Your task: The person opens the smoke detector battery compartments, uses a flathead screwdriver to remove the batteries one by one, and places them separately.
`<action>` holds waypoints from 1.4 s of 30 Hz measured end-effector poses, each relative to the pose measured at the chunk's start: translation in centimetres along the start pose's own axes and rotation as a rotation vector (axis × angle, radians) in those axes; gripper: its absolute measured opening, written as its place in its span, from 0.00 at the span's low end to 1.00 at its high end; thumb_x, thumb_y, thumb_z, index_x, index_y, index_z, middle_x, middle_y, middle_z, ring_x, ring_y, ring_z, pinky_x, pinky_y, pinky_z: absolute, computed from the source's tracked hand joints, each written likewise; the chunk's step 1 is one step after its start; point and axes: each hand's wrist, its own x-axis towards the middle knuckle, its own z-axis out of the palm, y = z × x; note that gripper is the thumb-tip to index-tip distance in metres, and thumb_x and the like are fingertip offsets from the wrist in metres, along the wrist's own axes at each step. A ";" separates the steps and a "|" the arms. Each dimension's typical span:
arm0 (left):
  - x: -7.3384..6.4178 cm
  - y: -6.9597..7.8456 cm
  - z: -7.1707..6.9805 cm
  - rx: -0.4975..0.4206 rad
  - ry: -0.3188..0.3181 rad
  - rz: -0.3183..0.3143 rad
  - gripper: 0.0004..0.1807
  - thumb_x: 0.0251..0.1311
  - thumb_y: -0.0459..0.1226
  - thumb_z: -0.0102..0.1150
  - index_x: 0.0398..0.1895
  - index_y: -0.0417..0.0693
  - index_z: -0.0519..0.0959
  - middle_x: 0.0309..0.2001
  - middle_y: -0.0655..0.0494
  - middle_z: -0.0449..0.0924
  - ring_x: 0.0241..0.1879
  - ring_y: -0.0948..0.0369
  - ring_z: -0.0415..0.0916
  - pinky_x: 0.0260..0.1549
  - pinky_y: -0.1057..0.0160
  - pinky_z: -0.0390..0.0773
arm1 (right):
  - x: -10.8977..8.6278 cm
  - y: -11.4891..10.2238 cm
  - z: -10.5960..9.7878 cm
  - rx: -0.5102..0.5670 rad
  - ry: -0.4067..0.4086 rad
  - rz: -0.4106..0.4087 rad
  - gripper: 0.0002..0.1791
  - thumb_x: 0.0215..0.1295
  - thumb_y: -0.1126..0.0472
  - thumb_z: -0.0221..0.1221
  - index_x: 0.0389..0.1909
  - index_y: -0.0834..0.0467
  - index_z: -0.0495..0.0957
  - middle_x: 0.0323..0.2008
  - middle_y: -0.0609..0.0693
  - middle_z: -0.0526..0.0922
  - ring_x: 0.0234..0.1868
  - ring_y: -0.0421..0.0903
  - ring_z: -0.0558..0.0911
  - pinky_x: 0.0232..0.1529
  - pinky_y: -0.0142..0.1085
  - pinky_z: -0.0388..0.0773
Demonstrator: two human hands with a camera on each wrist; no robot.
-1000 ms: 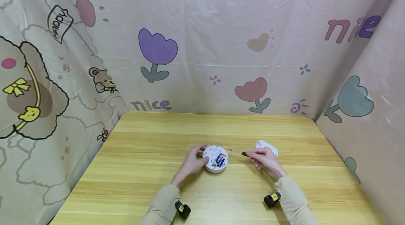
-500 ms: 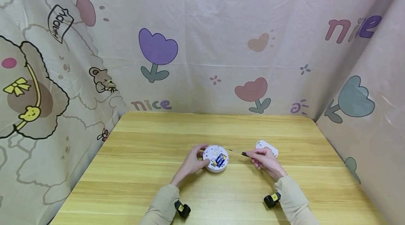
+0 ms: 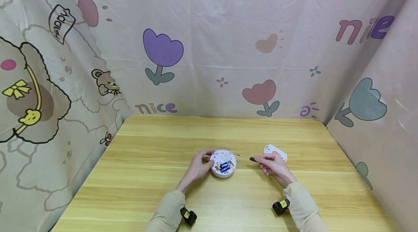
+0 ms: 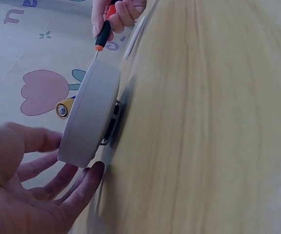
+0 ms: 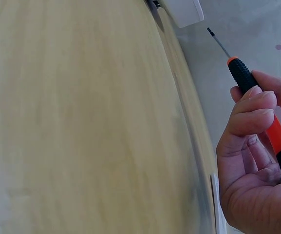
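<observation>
My left hand [image 3: 197, 168] grips a round white battery device [image 3: 223, 156] by its left rim, its inner side facing up with a blue-and-yellow patch [image 3: 225, 167]. In the left wrist view the device appears edge-on, a yellow-wrapped battery [image 4: 63, 108] jutting from its upper face and a dark part under it. A slim screwdriver [image 5: 242, 74] with a black and orange handle is pinched in my right hand [image 3: 272, 165]. Its thin shaft points left, the tip close to the device's right rim.
Behind my right hand lies a flat white rounded plate [image 3: 277, 150], partly covered by the fingers. The wooden table [image 3: 156, 145] ends at a printed cloth [image 3: 196, 79] at the back and sides. Black wrist cameras [image 3: 188, 216] sit on both sleeves.
The round device has turned clockwise in my left hand, its blue patch swinging from diagonal to nearly level, and shifted slightly right. My right hand and the screwdriver stay in place.
</observation>
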 end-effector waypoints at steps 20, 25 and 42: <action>-0.6 0.5 0.2 0.056 -0.175 0.034 0.56 0.29 0.46 0.74 0.66 0.45 0.53 0.59 0.45 0.63 0.51 0.53 0.69 0.53 0.53 0.72 | -0.2 0.1 -0.1 0.013 0.022 0.017 0.16 0.53 0.57 0.61 0.37 0.65 0.78 0.17 0.43 0.76 0.14 0.34 0.69 0.12 0.22 0.65; -0.7 0.5 0.4 0.066 -0.140 0.054 0.56 0.27 0.44 0.75 0.65 0.45 0.55 0.60 0.44 0.61 0.53 0.51 0.68 0.55 0.50 0.70 | -0.2 0.1 -0.1 0.016 0.027 0.015 0.15 0.53 0.57 0.61 0.36 0.64 0.79 0.17 0.43 0.76 0.14 0.34 0.69 0.12 0.23 0.66; -0.5 0.6 0.4 0.119 -0.152 0.081 0.47 0.41 0.44 0.68 0.65 0.43 0.55 0.64 0.42 0.58 0.62 0.46 0.58 0.63 0.44 0.57 | -0.2 0.3 -0.4 0.033 0.020 -0.003 0.13 0.53 0.58 0.61 0.35 0.64 0.79 0.17 0.43 0.77 0.14 0.34 0.70 0.12 0.23 0.67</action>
